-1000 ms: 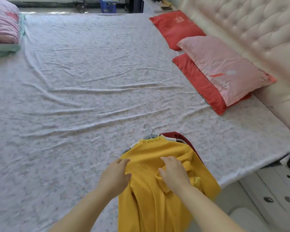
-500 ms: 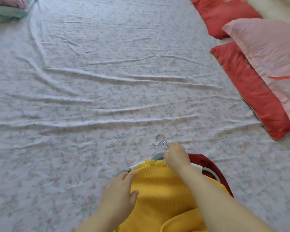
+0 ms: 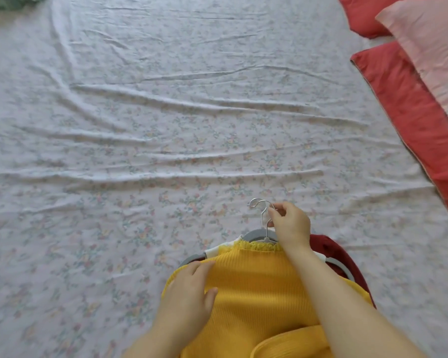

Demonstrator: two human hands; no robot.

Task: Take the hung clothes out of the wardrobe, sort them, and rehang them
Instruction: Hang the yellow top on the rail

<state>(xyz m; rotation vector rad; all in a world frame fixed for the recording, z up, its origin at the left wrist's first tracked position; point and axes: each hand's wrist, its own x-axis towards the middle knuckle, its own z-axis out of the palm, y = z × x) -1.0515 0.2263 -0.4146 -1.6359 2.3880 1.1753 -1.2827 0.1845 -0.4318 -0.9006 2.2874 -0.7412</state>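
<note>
A yellow knit sweater (image 3: 256, 290) lies on top of a small pile at the near edge of the bed, still on a grey hanger (image 3: 256, 232). A dark red garment (image 3: 347, 259) on another hanger sticks out from under its right side. My right hand (image 3: 290, 223) pinches the metal hanger hooks (image 3: 261, 210) above the sweater's collar. My left hand (image 3: 189, 298) rests flat on the sweater's left shoulder, fingers straight.
The bed sheet (image 3: 166, 125) is white with small flowers and long creases. Red pillows (image 3: 411, 107) and a pink pillow (image 3: 429, 47) lie along the right side. A green folded cloth (image 3: 11, 1) shows at the far left corner.
My right hand moved up from the sweater's front to the hanger hooks and took hold of them. My left hand slid onto the left shoulder. The camera moved closer.
</note>
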